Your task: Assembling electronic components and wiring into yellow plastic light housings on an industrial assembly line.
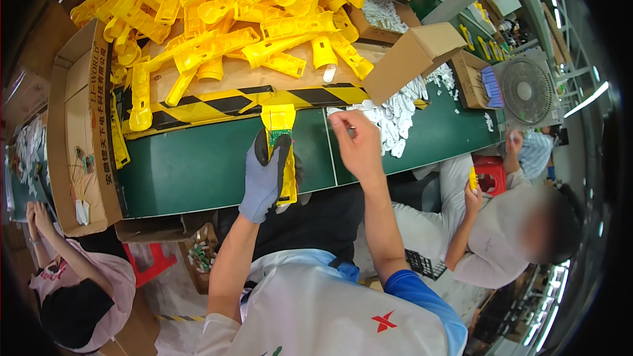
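Observation:
My left hand point(264, 173), in a grey glove with black fingers, is closed round a yellow plastic housing point(279, 117) held upright over the table's near edge. A green circuit board point(282, 138) sits inside the housing, partly covered by the gloved fingers. My right hand point(359, 144) is bare and hovers to the right of the housing. Its fingers are curled in toward the thumb; whatever they may hold is too small to make out. Just beyond that hand lies a pile of white plastic pieces point(397, 118) on the green table point(178, 175).
A large heap of yellow housings point(264, 10) fills the far side, behind a black-and-yellow striped edge point(204, 111). Cardboard boxes stand left point(79, 125) and right point(412, 59). A grey fan point(525, 91) is at far right. Co-workers sit left point(82, 290) and right point(501, 234).

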A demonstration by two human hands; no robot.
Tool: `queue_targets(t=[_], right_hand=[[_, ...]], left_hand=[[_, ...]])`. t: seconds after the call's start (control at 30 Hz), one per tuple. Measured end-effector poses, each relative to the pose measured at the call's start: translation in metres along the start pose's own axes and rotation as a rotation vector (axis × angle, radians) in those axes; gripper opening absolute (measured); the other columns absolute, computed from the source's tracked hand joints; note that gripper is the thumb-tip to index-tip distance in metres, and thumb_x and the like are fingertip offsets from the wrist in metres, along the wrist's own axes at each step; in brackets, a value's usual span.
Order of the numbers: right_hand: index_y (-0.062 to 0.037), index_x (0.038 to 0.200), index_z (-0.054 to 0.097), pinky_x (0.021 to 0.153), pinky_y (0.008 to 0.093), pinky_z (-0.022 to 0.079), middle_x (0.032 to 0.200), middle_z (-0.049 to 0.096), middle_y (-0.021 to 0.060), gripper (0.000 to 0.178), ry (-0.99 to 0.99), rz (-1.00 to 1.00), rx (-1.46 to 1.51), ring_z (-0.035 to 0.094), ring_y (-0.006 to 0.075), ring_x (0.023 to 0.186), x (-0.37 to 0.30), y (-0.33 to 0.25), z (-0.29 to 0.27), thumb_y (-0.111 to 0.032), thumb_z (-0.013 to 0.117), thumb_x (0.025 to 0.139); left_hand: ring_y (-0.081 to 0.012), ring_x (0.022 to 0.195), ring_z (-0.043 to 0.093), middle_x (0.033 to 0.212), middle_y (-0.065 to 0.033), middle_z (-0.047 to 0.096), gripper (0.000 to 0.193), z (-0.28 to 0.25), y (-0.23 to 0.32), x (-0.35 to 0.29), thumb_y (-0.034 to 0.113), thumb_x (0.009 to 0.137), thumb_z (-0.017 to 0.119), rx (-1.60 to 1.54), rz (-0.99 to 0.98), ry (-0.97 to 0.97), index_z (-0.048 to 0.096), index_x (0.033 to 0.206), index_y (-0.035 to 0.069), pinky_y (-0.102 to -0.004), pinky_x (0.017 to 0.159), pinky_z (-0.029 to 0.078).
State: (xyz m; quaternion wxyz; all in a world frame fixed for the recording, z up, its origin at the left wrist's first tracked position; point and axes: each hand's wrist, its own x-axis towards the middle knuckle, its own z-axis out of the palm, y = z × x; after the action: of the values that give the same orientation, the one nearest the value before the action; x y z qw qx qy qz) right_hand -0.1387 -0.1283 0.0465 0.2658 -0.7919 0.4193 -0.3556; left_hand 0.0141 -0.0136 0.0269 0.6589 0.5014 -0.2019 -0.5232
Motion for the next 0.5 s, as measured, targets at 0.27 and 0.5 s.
queue_targets(t=[0.27, 0.5], right_hand=[[-0.0057, 0.095, 0.073, 0.084, 0.0377, 0.049, 0.094, 0.069, 0.0068, 0.018, -0.076, -0.219, -0.413, 0.061, 0.0275, 0.093, 0.016, 0.03, -0.014, -0.011, 0.074, 0.078], [-0.0007, 0.095, 0.071, 0.069, 0.027, 0.051, 0.088, 0.072, 0.0087, 0.01, -0.094, -0.04, -0.011, 0.068, 0.0154, 0.078, 0.01, 0.013, -0.016, -0.006, 0.071, 0.086]], left_hand=[[-0.0192, 0.053, 0.062, 0.068, -0.0096, 0.06, 0.03, 0.0, 0.0, 0.002, 0.034, 0.099, 0.058, -0.079, -0.109, -0.084, 0.05, 0.11, 0.008, -0.0306, 0.049, 0.051], [-0.0213, 0.056, 0.065, 0.071, -0.0102, 0.063, 0.033, -0.002, -0.003, 0.005, 0.039, 0.099, 0.055, -0.199, -0.112, -0.085, 0.051, 0.112, 0.008, -0.0303, 0.049, 0.052]])
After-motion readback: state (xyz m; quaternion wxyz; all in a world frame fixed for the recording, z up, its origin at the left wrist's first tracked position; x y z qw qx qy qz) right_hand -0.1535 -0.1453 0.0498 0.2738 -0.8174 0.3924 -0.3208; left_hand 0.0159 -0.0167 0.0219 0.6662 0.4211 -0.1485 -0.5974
